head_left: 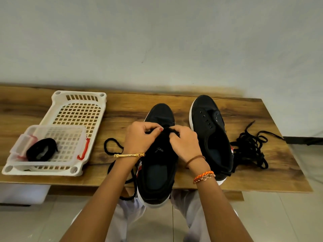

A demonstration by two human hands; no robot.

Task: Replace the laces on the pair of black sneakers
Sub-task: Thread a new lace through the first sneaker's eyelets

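Note:
Two black sneakers with white soles stand on the wooden table. The left sneaker (158, 173) is right in front of me, its heel over the table's front edge. My left hand (139, 137) and my right hand (183, 143) meet over its tongue, fingers curled, both pinching a black lace (111, 145) at the eyelets. The lace loops off to the left and hangs past the table edge. The right sneaker (211, 133) has bare eyelets and no lace. A pile of loose black laces (251, 149) lies to its right.
A white slotted basket (76, 109) lies at the table's left. A clear plastic box (73, 151) with red clasps sits in it and holds a coiled black lace (42, 151). The wall stands close behind the table (262, 175); tiled floor shows below.

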